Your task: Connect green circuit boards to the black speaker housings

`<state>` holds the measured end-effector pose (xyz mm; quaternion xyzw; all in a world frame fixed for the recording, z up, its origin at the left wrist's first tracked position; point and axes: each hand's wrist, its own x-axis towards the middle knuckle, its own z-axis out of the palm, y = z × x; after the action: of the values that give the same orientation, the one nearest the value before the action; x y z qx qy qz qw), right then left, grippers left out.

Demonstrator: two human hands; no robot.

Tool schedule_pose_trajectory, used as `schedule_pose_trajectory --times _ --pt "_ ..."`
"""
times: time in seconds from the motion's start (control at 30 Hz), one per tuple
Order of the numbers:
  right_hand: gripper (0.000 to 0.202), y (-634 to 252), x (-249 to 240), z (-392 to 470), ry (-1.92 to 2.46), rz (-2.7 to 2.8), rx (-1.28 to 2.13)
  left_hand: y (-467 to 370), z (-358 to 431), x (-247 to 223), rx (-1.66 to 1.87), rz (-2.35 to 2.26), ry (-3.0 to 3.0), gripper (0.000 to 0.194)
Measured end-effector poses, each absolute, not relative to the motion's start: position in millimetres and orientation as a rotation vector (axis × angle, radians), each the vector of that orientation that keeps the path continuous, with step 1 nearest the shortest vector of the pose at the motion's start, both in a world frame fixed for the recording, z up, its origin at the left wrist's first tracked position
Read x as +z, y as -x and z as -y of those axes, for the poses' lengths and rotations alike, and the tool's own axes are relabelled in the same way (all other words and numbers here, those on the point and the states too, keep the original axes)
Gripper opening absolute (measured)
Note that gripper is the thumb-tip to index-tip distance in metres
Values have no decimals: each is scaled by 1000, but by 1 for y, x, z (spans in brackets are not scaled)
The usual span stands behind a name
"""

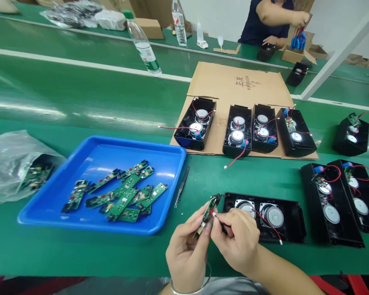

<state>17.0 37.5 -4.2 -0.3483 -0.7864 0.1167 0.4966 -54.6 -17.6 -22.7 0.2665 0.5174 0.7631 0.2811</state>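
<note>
Two bare hands met above a green counter. The fingers of the left hand were closed on a narrow green circuit board, pinching it by its sides and tilting it up, probably so that its face was turned within reach of the other hand. The fingers of the right hand were pinched at a small red-and-white part on that face; whether it was a separate plug could not be told. The left grip seemed to brace the board against this fine handling. Just beyond the right fingers, and partly hidden by them, an open black case lay on its back, showing two round speakers and thin red wires, within easy reach. To the left of the fingers was a blue tray with a loose pile of similar boards, its raised rim likely keeping them together. Dark tweezers lay between the tray and the fingers, near to hand. Farther ahead, four more cases stood on flattened cardboard, perhaps to protect them, their open sides leaving the speakers and wires exposed.
</note>
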Motion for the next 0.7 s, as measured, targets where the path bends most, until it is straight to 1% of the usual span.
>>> schedule_pose_trajectory --times 0.27,0.43,0.5,0.57,0.63,0.7 --pt "17 -23 -8 -40 751 1987 361 61 19 -19 1956 -1299 -601 10" --pt "27 -26 -7 -43 724 2111 324 79 15 -18 1638 -1286 -423 16" --pt "30 -36 0 -47 664 2208 423 89 13 -16 1500 -1273 -362 21" --pt "31 -56 8 -51 627 2284 545 97 15 -14 1375 -1279 -275 34" --pt "28 -88 16 -57 705 2331 611 101 22 -10 1239 -1317 -207 48" --pt "32 -126 21 -63 863 2419 658 100 31 -6 1116 -1378 -210 51"
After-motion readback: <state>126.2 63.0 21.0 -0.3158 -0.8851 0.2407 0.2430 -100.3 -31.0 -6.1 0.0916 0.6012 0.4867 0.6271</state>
